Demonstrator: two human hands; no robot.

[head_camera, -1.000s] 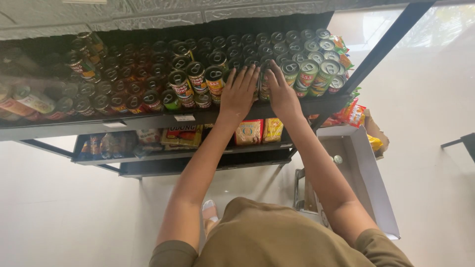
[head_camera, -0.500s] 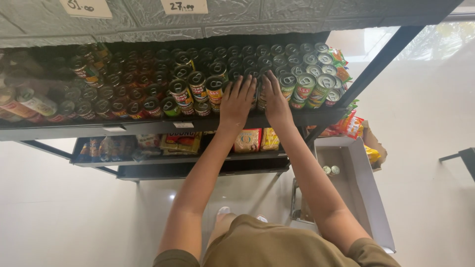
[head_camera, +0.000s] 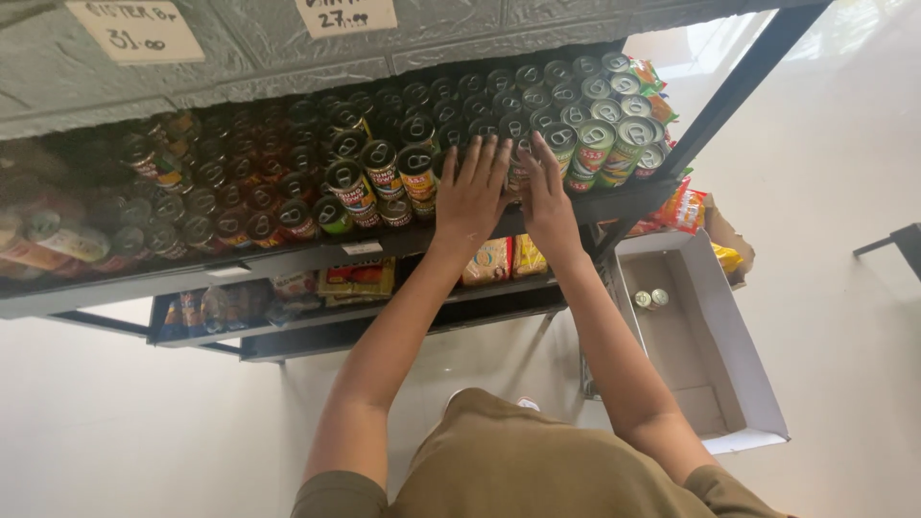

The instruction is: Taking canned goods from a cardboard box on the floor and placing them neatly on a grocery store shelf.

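Now my left hand [head_camera: 473,192] and right hand [head_camera: 545,192] lie open, fingers spread, side by side on the tins [head_camera: 518,163] at the shelf [head_camera: 288,257] front, gripping nothing.

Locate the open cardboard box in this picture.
In the head view, the open cardboard box sits on the floor at lower right, beside the shelf's end, two cans inside.

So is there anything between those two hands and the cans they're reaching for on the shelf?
Nothing visible. The left hand and right hand already lie flat against the cans at the front of the shelf, side by side. No other item sits between hands and cans.
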